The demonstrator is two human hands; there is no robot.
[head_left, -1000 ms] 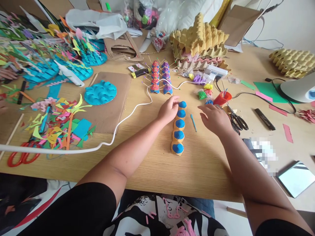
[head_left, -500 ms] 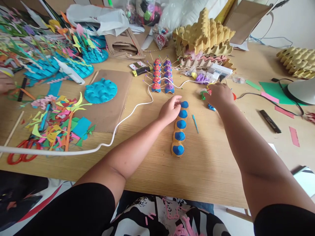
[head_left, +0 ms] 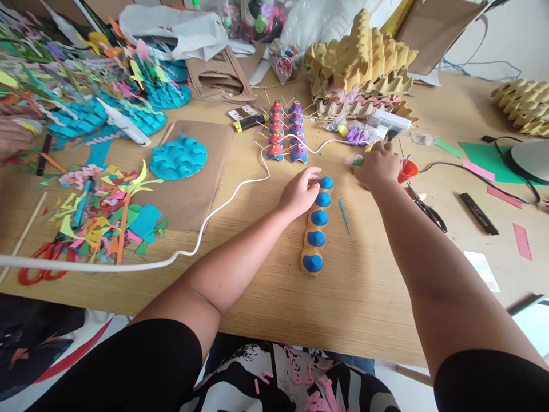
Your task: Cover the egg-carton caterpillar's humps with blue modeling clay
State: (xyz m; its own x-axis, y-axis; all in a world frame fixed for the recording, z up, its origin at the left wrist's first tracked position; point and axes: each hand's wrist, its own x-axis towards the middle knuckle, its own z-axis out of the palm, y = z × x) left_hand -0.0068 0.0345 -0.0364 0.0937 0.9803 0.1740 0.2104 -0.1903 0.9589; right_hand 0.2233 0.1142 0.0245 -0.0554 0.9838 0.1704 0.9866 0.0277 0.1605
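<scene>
A strip of egg carton point(head_left: 315, 229), its row of bumps painted blue, lies lengthwise on the table in front of me. At its far end is my left hand point(head_left: 300, 190), thumb against the last bump and fingers loosely spread. My right hand point(head_left: 380, 166) reaches down over small items near the white box, its fingertips hidden behind the hand. A bit of green shows beside it, and a red cup point(head_left: 407, 170) stands to its right. A thin blue stick point(head_left: 344, 217) lies right of the strip.
Two decorated strips, red point(head_left: 275, 134) and purple point(head_left: 297, 134), stand behind a white cable point(head_left: 240, 186). Egg trays point(head_left: 360, 63) are stacked at the back. Paper scraps point(head_left: 107, 220) and red-handled scissors point(head_left: 43, 266) lie left; dark scissors point(head_left: 429, 212) lie right. Another person's hand point(head_left: 17, 137) shows far left.
My right hand has shifted slightly down and left relative to the table, exposing the red cup and dark scissors. My left thumb has come closer to the strip's end bump. The view has shifted slightly.
</scene>
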